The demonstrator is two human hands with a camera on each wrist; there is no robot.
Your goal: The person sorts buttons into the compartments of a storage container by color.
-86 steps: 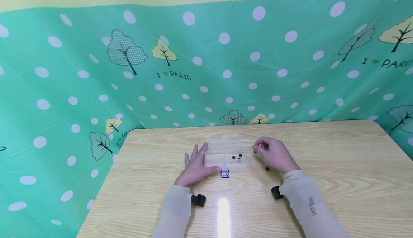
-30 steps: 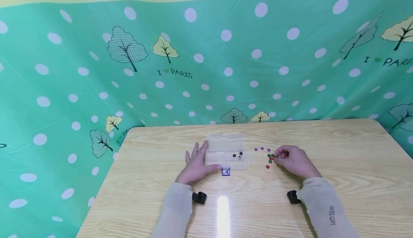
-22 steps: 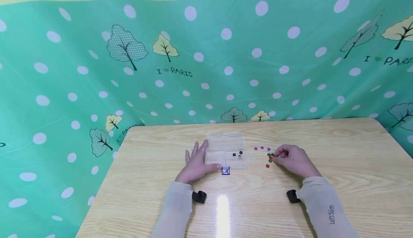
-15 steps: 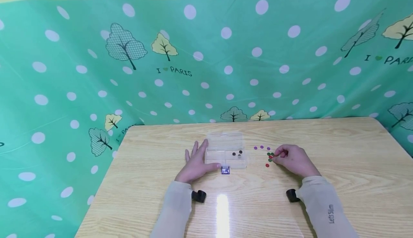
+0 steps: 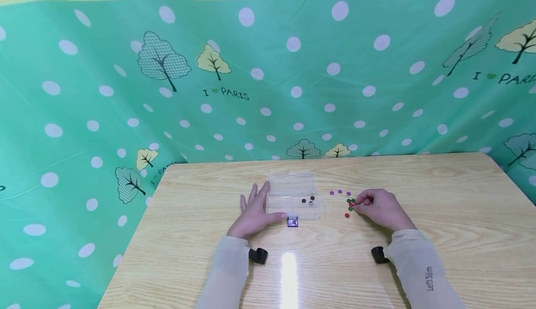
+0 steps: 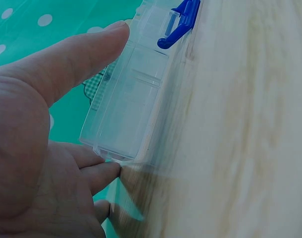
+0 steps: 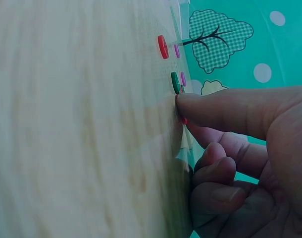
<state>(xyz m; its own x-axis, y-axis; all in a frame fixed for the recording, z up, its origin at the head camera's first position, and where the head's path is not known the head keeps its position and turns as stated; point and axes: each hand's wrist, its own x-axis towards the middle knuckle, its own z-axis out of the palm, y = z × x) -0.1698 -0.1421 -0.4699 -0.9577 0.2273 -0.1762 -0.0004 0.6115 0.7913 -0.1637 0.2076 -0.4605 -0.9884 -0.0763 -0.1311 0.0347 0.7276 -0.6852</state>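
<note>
My left hand [image 5: 254, 213] lies at the left side of a clear plastic box [image 5: 279, 201], fingers straight, with the fingertips at its left edge and the thumb by the blue latch [image 5: 292, 222]. The lid [image 5: 291, 184] is laid back. Dark buttons [image 5: 304, 201] sit in the right-hand compartment. To the right of the box, my right hand [image 5: 383, 208] pinches at a red button [image 5: 351, 204] with thumb and index fingertip, low at the tabletop. Green buttons [image 5: 350, 209] lie around those fingertips, which partly hide the pieces. Its other fingers are curled in.
Purple buttons [image 5: 340, 191] form a short row beyond the green ones. Another red button [image 5: 347, 215] lies nearer the person; in the right wrist view this red button [image 7: 163, 47] stands out on the wood. Behind the wooden table [image 5: 201, 192] hangs a green patterned cloth [image 5: 268, 76].
Since the oldest frame my right hand has moved right, away from the box, and the purple and green buttons now show. Over the last second both hands stay nearly still.
</note>
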